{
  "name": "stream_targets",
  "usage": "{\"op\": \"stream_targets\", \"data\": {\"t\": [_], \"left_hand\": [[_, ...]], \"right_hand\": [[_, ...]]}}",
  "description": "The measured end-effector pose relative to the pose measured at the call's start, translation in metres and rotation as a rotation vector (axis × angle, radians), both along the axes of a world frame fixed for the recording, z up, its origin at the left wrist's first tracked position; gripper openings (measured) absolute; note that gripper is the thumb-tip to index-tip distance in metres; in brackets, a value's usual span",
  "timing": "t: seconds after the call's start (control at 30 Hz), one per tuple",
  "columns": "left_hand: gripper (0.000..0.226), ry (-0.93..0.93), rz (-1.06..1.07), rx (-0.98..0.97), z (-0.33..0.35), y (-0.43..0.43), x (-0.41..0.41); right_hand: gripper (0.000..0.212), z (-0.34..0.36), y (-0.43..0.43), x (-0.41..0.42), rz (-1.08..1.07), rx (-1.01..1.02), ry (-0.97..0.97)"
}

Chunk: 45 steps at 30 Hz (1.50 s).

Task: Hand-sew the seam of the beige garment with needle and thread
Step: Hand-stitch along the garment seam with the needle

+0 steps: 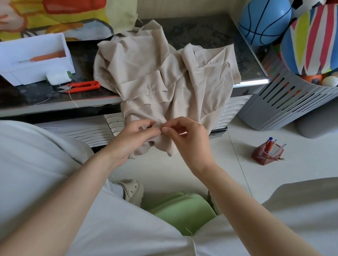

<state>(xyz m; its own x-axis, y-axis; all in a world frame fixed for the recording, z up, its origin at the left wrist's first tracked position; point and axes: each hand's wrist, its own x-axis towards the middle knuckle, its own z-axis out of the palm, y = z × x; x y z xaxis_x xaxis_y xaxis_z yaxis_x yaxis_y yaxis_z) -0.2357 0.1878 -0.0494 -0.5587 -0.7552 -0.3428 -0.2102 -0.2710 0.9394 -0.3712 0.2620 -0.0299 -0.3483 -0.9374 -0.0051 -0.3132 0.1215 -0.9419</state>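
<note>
While the beige garment [161, 77] lies crumpled over the front edge of the dark stone-topped table [10, 97], its lower part hangs down to the person's hands. The left hand [132, 137] grips a bunched fold of this hanging edge with curled fingers. The right hand [186, 140] pinches the same fold between thumb and forefinger, just beside the left fingertips. Needle and thread are too small to make out there. On the table to the left stands a white tray [29, 58], with a white spool [57, 78] and red thread snips [80, 87] just in front of it. A grey slatted bin [292, 104] filled with balls stands on the floor at right, and a small pen holder [268, 154] stands near it.
</note>
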Motion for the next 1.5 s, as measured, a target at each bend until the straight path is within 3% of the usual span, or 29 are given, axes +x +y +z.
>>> {"op": "stream_targets", "data": {"t": [0.23, 0.3, 0.47, 0.57, 0.7, 0.77, 0.87, 1.07, 1.17, 1.23, 1.37, 1.5], "left_hand": [[0.020, 0.049, -0.020, 0.015, 0.001, 0.001, -0.001], [0.011, 0.044, -0.009, 0.012, -0.002, 0.001, -0.002], [0.052, -0.024, 0.071, 0.002, -0.005, 0.000, 0.000], [0.051, -0.026, 0.121, -0.019, -0.002, -0.001, 0.001], [0.024, -0.052, 0.177, -0.061, -0.003, -0.003, 0.000], [0.030, -0.066, 0.175, -0.052, -0.002, -0.003, 0.000], [0.022, -0.076, 0.194, -0.016, -0.001, -0.003, 0.000], [0.031, -0.058, 0.183, -0.001, -0.004, -0.003, 0.001], [0.053, -0.035, 0.167, -0.020, -0.005, -0.003, 0.002], [0.055, -0.034, 0.172, -0.031, -0.004, -0.003, 0.002], [0.047, -0.034, 0.176, -0.006, 0.002, -0.001, -0.001], [0.019, -0.019, 0.186, 0.001, 0.004, -0.001, -0.001]], "right_hand": [[0.007, 0.005, 0.000, 0.003, 0.021, -0.040, 0.059], [0.010, 0.007, 0.000, 0.005, -0.001, -0.086, 0.020], [0.017, 0.017, -0.003, 0.006, -0.160, -0.151, -0.291], [0.020, 0.018, 0.000, 0.004, -0.189, -0.091, -0.349], [0.013, -0.006, 0.014, -0.008, -0.122, 0.211, -0.019], [0.012, -0.024, 0.020, -0.017, -0.075, 0.388, 0.120], [0.010, -0.040, 0.028, -0.028, -0.042, 0.576, 0.238], [0.024, -0.050, 0.035, -0.039, -0.037, 0.709, 0.436], [0.024, -0.053, 0.034, -0.042, -0.060, 0.701, 0.429], [0.021, -0.052, 0.031, -0.042, -0.099, 0.626, 0.353], [0.012, -0.037, 0.024, -0.035, -0.150, 0.404, 0.208], [0.010, -0.012, 0.016, -0.021, -0.140, 0.208, 0.115]]}}
